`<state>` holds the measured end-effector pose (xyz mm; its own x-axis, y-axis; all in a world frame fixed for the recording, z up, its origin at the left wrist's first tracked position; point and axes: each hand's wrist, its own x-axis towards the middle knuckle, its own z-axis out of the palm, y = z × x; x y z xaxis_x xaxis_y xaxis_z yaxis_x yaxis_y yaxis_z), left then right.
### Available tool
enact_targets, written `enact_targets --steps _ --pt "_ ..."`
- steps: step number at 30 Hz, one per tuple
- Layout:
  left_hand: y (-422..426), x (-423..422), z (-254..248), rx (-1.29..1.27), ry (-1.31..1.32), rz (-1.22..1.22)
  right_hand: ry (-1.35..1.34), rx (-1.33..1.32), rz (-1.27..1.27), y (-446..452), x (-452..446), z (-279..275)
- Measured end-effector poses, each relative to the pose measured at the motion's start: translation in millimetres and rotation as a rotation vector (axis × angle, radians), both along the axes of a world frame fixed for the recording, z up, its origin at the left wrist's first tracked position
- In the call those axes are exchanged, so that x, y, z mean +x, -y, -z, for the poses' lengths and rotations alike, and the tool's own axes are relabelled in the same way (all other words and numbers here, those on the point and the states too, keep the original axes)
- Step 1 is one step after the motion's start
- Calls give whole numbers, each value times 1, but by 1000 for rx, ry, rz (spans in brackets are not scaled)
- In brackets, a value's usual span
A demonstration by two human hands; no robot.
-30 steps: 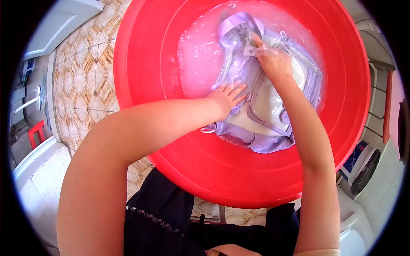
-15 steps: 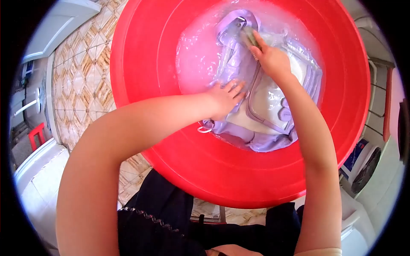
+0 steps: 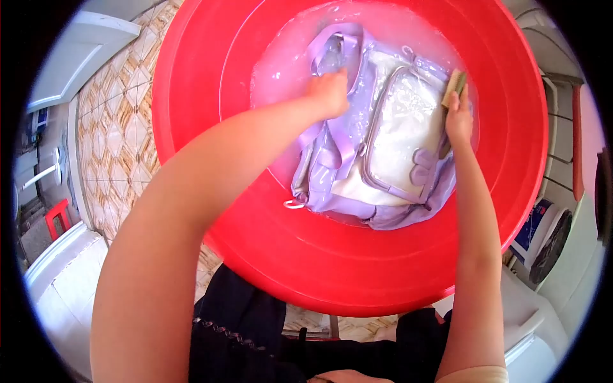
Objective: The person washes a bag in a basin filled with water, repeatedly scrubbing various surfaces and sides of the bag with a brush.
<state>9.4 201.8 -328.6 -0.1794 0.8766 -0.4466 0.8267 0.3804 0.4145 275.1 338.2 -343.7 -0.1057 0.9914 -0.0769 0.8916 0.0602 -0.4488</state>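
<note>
A purple and white bag (image 3: 408, 127) lies in cloudy, sudsy water inside a big red basin (image 3: 204, 96). It has a clear-fronted pocket and a small purple bow-like patch low on its front. My left hand (image 3: 329, 94) is closed around the bag's purple strap (image 3: 352, 48) at the left side. At the bag's right edge, my right hand (image 3: 459, 120) grips a scrubbing brush (image 3: 454, 88) by its body. Part of the brush is hidden behind the fingers. The brush is beside the bag's upper right side.
Patterned tiles (image 3: 121, 127) cover the floor left of the basin. A white and blue bucket (image 3: 539, 236) stands to the right, near the wall. At the far left are a red stool-like object (image 3: 57, 218) and a white door (image 3: 83, 57).
My right hand has moved the brush from the strap area to the bag's right edge. My left hand has gone from lying spread on the bag up to the strap, closing there.
</note>
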Motion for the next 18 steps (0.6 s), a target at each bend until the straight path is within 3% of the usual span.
enact_targets --steps 1,3,5,6,7,8,10,11,14,16,18 --pt "1 0 -4 5 1 4 94 -1 -40 4 -4 2" --pt "20 12 -19 479 -91 216 139 -57 -24 8 -11 -7" --pt "40 35 -45 472 -11 498 173 -13 -44 -3 -11 8" --pt "52 49 -62 294 125 560 180 78 -81 -17 -2 31" --pt "62 60 -74 116 259 616 181 81 -76 -11 -9 19" --pt "74 68 -66 122 262 620 223 -1 -210 3 -26 -5" --pt "99 79 -27 552 0 929 334 -114 -427 39 -56 -34" --pt "105 79 -15 550 1 928 401 -143 -507 58 -67 -42" --pt "117 75 -14 194 -21 1069 552 33 -833 85 -77 -43" --pt "125 79 -24 66 14 1091 601 194 -734 44 -74 -31" --pt "122 78 -29 -82 23 1142 463 60 -470 0 -74 -16"
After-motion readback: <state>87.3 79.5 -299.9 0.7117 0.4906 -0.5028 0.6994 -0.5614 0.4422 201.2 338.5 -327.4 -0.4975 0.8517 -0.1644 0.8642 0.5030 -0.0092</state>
